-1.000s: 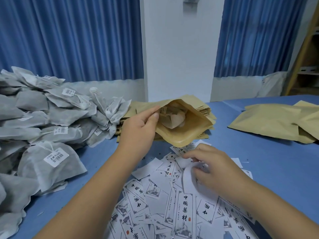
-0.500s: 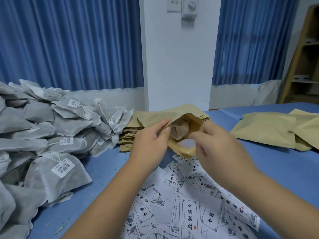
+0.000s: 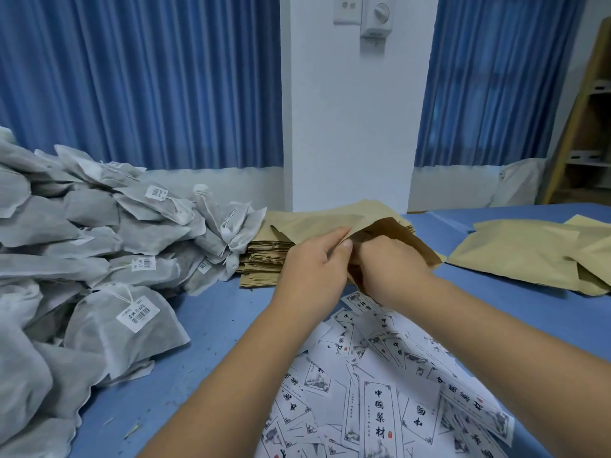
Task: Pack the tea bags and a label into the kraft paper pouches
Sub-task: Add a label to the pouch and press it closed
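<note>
Paper labels [image 3: 380,401] are lying in a loose spread on the blue counter [image 3: 211,328] right under our forearms, where, we are judging, either of our hands can take one without a stretch. Just beyond them we are pinching the upper lip of a kraft pouch [image 3: 400,231] with our left hand [image 3: 310,269], thumb against forefinger, lifting it so the mouth is gaping. Our right hand [image 3: 393,272] is reaching into that mouth. Its fingertips are hidden inside, so we cannot tell whether they are gripping a label or lying relaxed. Behind the held pouch a stack of flat pouches [image 3: 264,259] is sitting, with the heaped tea bags [image 3: 99,246] touching its left side. Well apart on the right, other pouches [image 3: 515,259] are lying, and we are taking these to be finished ones set aside.
</note>
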The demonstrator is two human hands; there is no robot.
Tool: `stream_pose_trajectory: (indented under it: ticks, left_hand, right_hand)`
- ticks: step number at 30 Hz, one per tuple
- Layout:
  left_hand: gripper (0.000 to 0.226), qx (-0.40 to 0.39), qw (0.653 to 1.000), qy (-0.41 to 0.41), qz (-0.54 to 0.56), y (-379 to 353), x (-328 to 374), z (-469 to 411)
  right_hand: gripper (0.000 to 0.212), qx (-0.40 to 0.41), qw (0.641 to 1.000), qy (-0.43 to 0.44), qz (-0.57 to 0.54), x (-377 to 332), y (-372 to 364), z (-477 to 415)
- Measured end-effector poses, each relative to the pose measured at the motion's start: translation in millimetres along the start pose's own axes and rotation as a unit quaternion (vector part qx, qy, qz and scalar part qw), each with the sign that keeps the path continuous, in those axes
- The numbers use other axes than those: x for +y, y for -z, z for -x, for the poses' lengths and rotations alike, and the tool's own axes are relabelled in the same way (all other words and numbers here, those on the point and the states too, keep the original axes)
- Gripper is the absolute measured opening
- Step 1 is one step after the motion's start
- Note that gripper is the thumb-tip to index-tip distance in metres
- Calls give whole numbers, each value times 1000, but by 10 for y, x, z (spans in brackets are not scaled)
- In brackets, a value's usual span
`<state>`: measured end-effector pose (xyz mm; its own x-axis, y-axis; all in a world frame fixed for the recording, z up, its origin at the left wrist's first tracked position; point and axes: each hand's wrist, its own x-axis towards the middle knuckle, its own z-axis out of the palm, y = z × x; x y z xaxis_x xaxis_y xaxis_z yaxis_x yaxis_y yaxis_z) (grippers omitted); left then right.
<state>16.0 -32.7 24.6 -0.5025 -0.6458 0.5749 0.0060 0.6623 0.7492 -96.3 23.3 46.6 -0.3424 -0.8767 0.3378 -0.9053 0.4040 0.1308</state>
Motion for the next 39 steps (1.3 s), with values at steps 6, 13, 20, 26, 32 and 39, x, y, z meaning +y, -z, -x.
stream_pose_trajectory:
  ticks: [6,13,20,26,32,39]
  left_hand:
    - [28,-7,1000,9,11,12,-19,1]
    - [38,-3,999,39,-36,40,-11,9]
    - [39,4,998,62,-7,15,-2,17]
    - [34,0,999,47,-6,-39,12,10]
    - [33,-6,999,35,28,-75,-7,0]
    - [35,7,998,29,49,-56,40,-28]
  right_hand:
    - [22,8,995,35,-94,51,-23,101]
    - [25,118,976,51,-174,116,-85,559]
    - [44,45,985,39,-162,144,-231,689]
    - [20,-58,994,19,-88,92,-140,576]
    - [5,-132,990,19,-48,60,28,211]
    - [13,-65,992,34,-104,134,55,128]
